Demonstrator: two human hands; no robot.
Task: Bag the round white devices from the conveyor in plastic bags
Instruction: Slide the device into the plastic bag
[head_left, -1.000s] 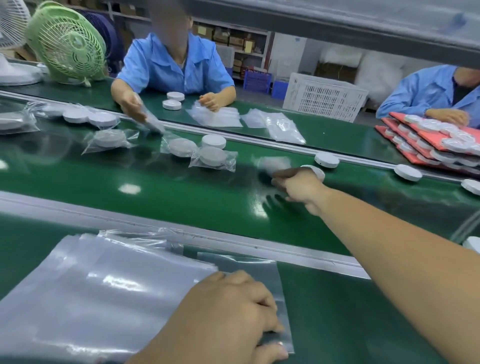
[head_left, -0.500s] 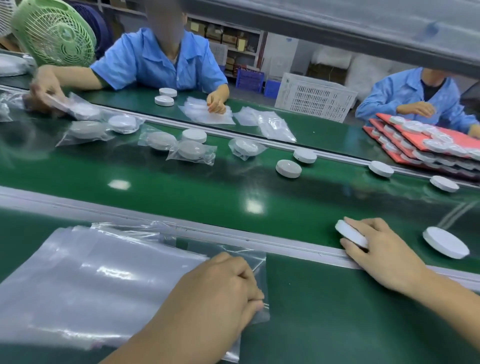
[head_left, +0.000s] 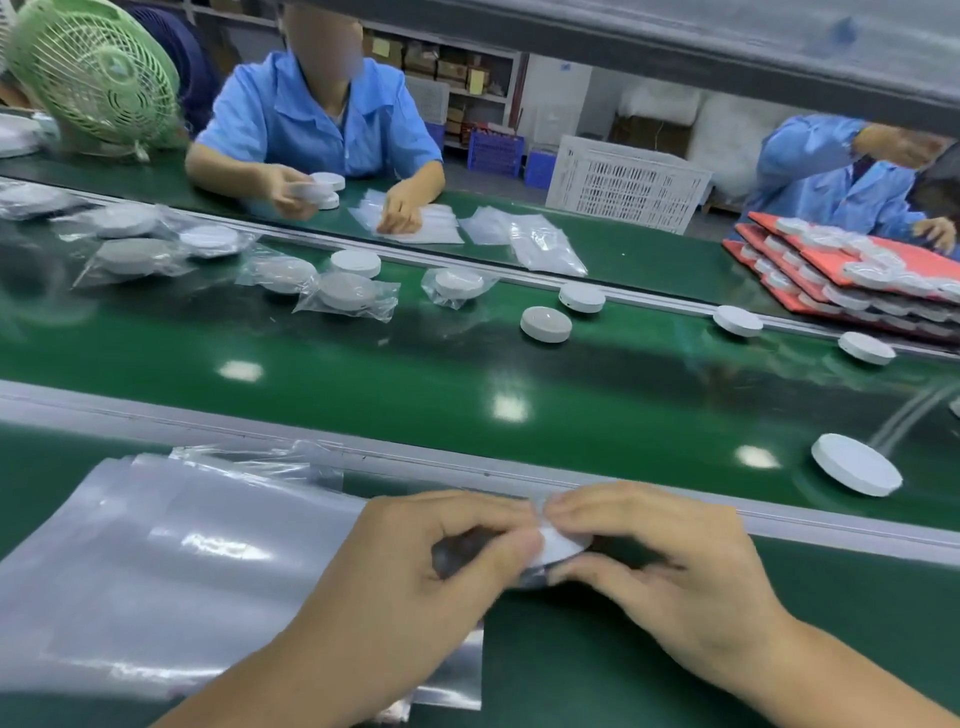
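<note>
Flat white device now at mouth of bag

No legible text, label or number anywhere.

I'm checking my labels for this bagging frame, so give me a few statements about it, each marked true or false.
1. The right hand holds a device at the bag pinched by the left hand. True.
2. A loose device lies bare on the belt, right of the hands. True.
3. The fan is blue. False: it is green.
4. The bag stack lies right of the hands. False: it lies to their left.
</note>
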